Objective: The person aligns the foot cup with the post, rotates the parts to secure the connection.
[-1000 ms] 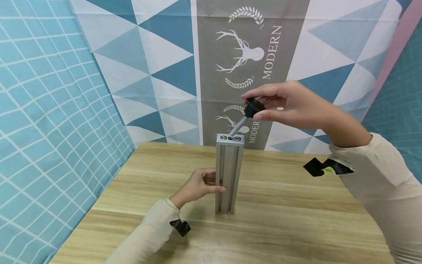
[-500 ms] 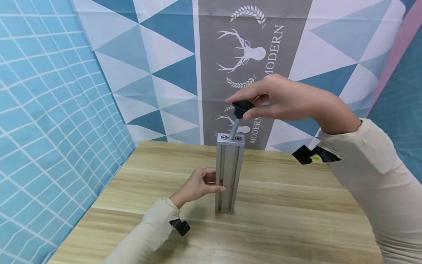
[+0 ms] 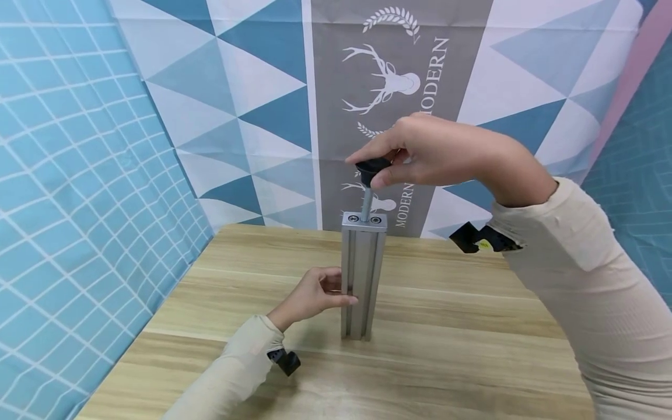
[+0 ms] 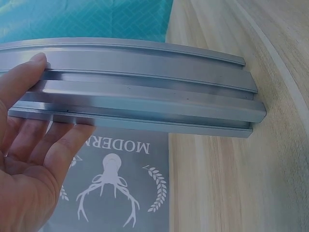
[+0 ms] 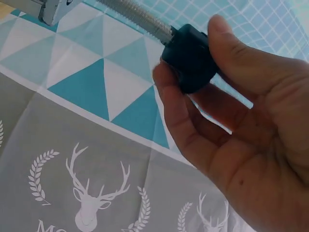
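Note:
An aluminium profile [image 3: 362, 280] stands upright on the wooden table, a metal plate [image 3: 364, 220] with two screws capping its top. Low on its left side, my left hand [image 3: 320, 296] grips it between thumb and fingers; the left wrist view shows the profile's grooves [image 4: 145, 99] and the thumb across them. Above, my right hand [image 3: 420, 150] pinches the black head of a levelling foot [image 3: 371, 171]. Its threaded rod [image 5: 140, 17] points down and meets the plate between the two screws. How deep the rod sits in the hole cannot be seen.
The wooden table [image 3: 462, 350] extends around the profile. Behind it hangs a patterned cloth [image 3: 252, 116] with deer prints, and a blue checked cloth [image 3: 79, 192] borders the left side. Each wrist wears a black camera mount [image 3: 286, 361].
My right hand has moved left, bringing the levelling foot from a strong slant to nearly upright over the plate. My left hand keeps its grip on the profile.

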`<action>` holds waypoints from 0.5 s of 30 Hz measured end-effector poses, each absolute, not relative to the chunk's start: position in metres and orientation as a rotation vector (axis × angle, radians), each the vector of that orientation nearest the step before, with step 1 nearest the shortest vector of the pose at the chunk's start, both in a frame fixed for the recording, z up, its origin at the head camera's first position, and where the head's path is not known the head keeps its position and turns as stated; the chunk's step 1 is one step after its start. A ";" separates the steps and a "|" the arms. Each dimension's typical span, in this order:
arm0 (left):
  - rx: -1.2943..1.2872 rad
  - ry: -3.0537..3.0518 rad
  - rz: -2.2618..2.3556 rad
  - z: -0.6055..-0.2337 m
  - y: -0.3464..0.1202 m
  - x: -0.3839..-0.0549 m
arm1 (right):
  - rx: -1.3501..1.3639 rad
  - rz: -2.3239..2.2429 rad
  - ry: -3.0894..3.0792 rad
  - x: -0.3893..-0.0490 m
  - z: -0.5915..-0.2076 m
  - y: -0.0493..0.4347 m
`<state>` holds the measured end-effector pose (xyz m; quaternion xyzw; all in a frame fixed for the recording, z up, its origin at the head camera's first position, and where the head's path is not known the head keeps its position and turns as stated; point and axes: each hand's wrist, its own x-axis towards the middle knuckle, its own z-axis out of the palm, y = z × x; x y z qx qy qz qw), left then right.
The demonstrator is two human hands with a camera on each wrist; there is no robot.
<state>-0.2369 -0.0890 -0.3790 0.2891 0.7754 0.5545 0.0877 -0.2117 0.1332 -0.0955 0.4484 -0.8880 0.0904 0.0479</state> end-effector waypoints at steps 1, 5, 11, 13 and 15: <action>0.859 2.310 1.651 -0.379 -0.089 -0.237 | 1.338 0.275 -2.711 -0.211 -0.096 0.132; 0.861 2.289 1.666 -0.378 -0.090 -0.237 | 1.235 0.340 -2.696 -0.210 -0.101 0.124; 0.890 2.289 1.668 -0.378 -0.089 -0.237 | 1.101 0.521 -2.604 -0.209 -0.114 0.118; 0.891 2.296 1.660 -0.379 -0.089 -0.237 | 1.029 0.564 -2.575 -0.209 -0.120 0.117; 0.886 2.300 1.655 -0.379 -0.089 -0.236 | 0.948 0.595 -2.546 -0.209 -0.126 0.115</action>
